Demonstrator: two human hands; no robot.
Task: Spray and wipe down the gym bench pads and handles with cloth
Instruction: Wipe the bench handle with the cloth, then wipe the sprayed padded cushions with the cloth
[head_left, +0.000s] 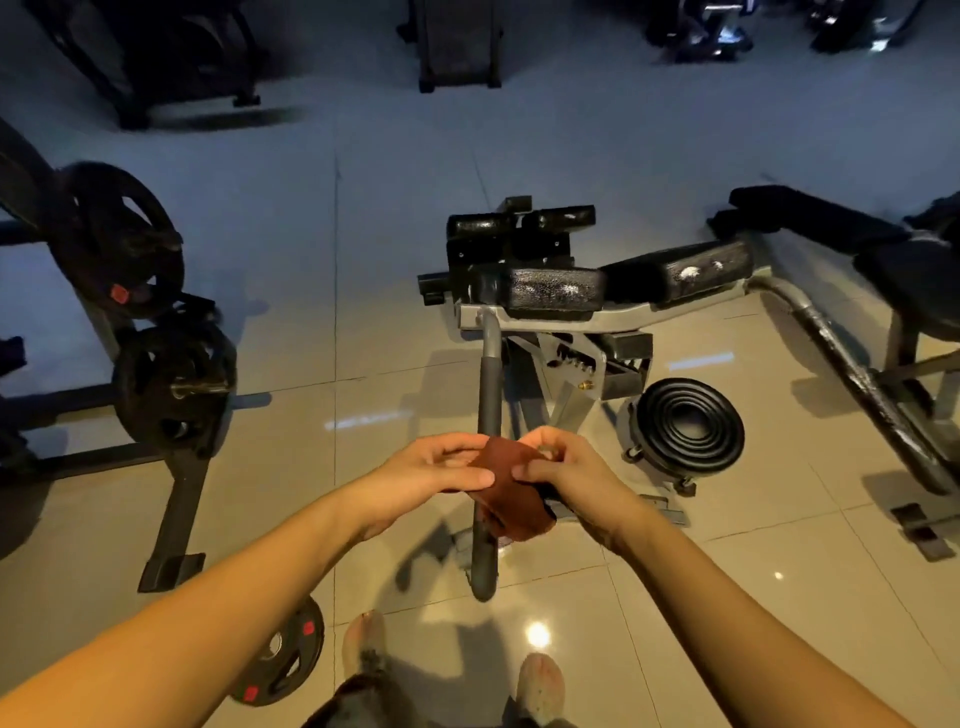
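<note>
"Cloth (511, 488) first: where is it?"

"Between the two hands, rust-brown, soft and crumpled, hanging down in a loose fold. The left hand (436, 467) pinches its left edge, thumb laid over the fingers. The right hand (566, 470) pinches the upper right edge, fingers curled in."

"And the handle?"

"The handle (489, 395) runs straight under the hands. It's a grey metal tube with a dark rubbery sleeve, and it bends into a hook on the near side of the hands. The cloth hangs across it (whether it touches the tube, I can't tell)."

"What's underfoot?"

"Big glossy tiles (311, 338), beige around the hands and bluish farther off, with lamp glints on them. The room is dim."

"The bench?"

"Beyond the hands. A grey steel bench frame (613, 321) carries two black pads (553, 291). They're thick blocks in pebbled vinyl with pale shiny patches."

"Anything holding anything?"

"Left of the left hand, a dark rack (176, 499) holds two black weight plates (124, 244), one above the other. The upper one has a red tab. A smaller plate (283, 660) with red tabs lies on the tiles beside the left forearm."

"And on the other side?"

"Right of the right hand, a round black disc (688, 426) with raised concentric rings sits near the bench's foot. Farther right stands a second bench (810, 218) with a black pad. Two pale shoes (363, 644) show below the hands, and dark machines (457, 47) stand far beyond them."
</note>
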